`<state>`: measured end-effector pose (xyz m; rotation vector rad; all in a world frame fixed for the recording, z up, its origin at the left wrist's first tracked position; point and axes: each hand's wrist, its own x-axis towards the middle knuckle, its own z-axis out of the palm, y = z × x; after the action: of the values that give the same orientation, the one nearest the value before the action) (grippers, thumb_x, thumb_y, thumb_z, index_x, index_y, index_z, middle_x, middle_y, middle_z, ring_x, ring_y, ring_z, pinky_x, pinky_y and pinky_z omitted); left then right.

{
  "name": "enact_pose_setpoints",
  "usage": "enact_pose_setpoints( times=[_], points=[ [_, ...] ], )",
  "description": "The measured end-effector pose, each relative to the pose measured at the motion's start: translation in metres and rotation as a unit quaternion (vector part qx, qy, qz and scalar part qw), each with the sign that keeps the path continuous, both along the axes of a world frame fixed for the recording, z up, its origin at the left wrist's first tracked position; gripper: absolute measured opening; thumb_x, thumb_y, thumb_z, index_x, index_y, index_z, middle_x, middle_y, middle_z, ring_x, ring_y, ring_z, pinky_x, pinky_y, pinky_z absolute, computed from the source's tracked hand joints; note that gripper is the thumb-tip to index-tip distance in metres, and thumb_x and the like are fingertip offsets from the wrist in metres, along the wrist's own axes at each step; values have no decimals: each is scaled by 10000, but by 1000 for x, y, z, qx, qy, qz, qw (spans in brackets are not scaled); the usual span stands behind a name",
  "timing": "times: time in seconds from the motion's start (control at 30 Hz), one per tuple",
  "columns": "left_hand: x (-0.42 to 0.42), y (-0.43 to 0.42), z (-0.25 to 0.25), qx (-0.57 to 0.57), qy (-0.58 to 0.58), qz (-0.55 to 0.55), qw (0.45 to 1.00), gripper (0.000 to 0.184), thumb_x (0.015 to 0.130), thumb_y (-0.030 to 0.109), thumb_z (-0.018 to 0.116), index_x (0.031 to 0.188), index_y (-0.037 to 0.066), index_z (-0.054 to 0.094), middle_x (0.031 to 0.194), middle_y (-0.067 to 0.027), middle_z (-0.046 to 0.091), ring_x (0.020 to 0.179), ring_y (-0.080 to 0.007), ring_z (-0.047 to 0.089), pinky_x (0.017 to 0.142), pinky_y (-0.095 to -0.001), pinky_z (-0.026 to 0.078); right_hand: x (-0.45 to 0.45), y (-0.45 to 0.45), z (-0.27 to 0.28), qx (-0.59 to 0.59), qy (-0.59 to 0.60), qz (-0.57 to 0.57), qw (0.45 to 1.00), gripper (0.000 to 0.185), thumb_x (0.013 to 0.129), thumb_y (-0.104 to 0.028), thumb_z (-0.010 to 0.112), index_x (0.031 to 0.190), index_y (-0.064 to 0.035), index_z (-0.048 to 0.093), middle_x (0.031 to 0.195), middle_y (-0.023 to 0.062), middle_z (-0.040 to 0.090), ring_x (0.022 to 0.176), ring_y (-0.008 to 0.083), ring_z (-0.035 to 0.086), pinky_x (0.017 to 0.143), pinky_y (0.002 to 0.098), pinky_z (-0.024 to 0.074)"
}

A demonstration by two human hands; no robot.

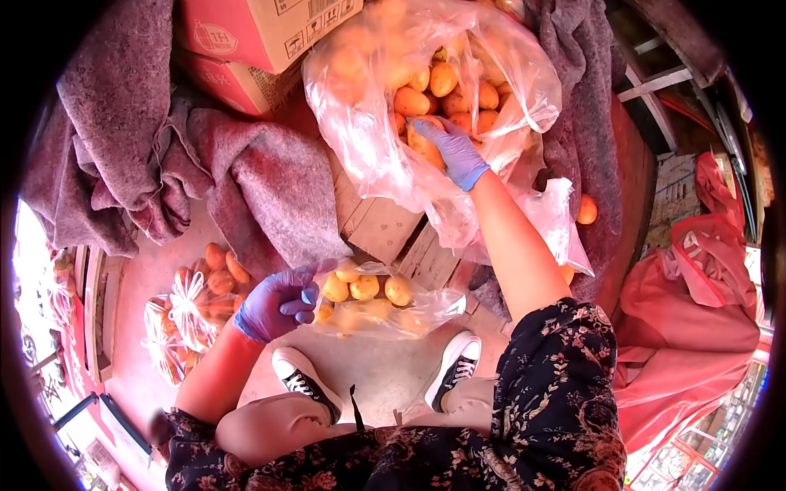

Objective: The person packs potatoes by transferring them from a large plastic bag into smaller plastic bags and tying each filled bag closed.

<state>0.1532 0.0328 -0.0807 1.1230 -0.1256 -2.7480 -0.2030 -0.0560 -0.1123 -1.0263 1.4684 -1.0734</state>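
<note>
My right hand (455,150), in a blue glove, reaches into the mouth of a large clear plastic bag (368,155). Its fingers are wrapped round a yellow-orange oval potato (425,143). More potatoes (443,79) of the same look fill the bag around it. Lower down, my gloved left hand (282,303) is closed on the edge of a smaller clear plastic bag (438,309). Several yellow potatoes (364,286) lie inside that bag, above my shoes. My left fingertips partly hide the bag's gripped edge.
Tied plastic bags of long orange-brown produce (196,307) sit at the left. Red cardboard boxes (246,41) are stacked at the top, beside grey-purple blankets (270,180). A loose round orange item (586,209) rests on the right blanket. Red cloth (688,303) hangs at the far right.
</note>
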Motion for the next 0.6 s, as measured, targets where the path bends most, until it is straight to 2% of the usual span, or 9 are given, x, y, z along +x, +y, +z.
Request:
enact_pose_setpoints(
  times=[0.1,0.2,0.23,0.33,0.43,0.5,0.53,0.57,0.6],
  points=[
    [-3,-2,6,-10,37,-6,999,444,916,192,428,1342,89,356,638,41,372,443,-49,286,470,-199,246,8,15,17,64,-191,41,979,414,819,-246,627,1145,-4,548,1077,52,587,1012,136,524,907,263,398],
    [-5,-1,5,-2,34,-2,999,454,914,207,441,1343,89,355,636,44,387,442,-48,284,469,-200,247,6,18,10,29,-57,202,977,457,801,-273,632,1172,-20,544,1060,83,594,1003,166,539,902,287,406],
    [-6,-1,5,-5,28,-5,1000,457,913,212,445,1343,88,354,638,45,397,442,-48,285,470,-200,248,6,8,-6,-18,79,255,964,465,804,-332,595,1187,-72,551,1086,127,599,1078,223,519,930,310,391],
    [-9,-2,4,-16,12,-17,1000,461,909,224,456,1339,87,358,649,47,430,442,-48,288,473,-199,250,27,-20,2,63,324,348,878,449,808,-405,536,1167,-138,573,1100,164,597,1086,295,518,949,335,378],
    [-10,-2,0,-29,24,-21,999,449,895,211,469,1316,85,380,679,33,482,445,-50,300,497,-210,272,45,-39,-9,53,450,392,801,463,790,-461,502,1135,-167,594,1110,153,596,1039,335,542,930,344,397],
    [-7,0,-3,-27,46,-15,998,434,872,177,483,1287,77,402,715,4,541,449,-56,312,541,-235,317,33,-45,-34,1,415,392,821,445,783,-446,517,1126,-174,599,1099,134,608,1009,333,560,913,343,410],
    [-7,1,-1,-31,36,-14,999,431,884,192,476,1295,84,403,701,18,515,449,-51,311,521,-222,298,26,-45,-43,-26,397,393,829,436,779,-438,524,1121,-178,601,1094,125,614,994,331,569,905,343,416],
    [-7,3,2,-34,26,-12,999,429,895,207,469,1302,91,404,687,31,490,449,-46,309,502,-208,279,24,-24,-8,8,356,339,871,412,781,-404,543,1104,-155,604,1073,147,617,1004,322,569,874,346,434],
    [-6,5,5,-36,15,-9,999,426,906,222,462,1309,97,404,673,45,465,449,-41,308,482,-194,259,13,-14,-18,-18,262,292,920,377,784,-367,575,1052,-106,625,1011,144,636,964,303,584,863,348,442]
  ],
)
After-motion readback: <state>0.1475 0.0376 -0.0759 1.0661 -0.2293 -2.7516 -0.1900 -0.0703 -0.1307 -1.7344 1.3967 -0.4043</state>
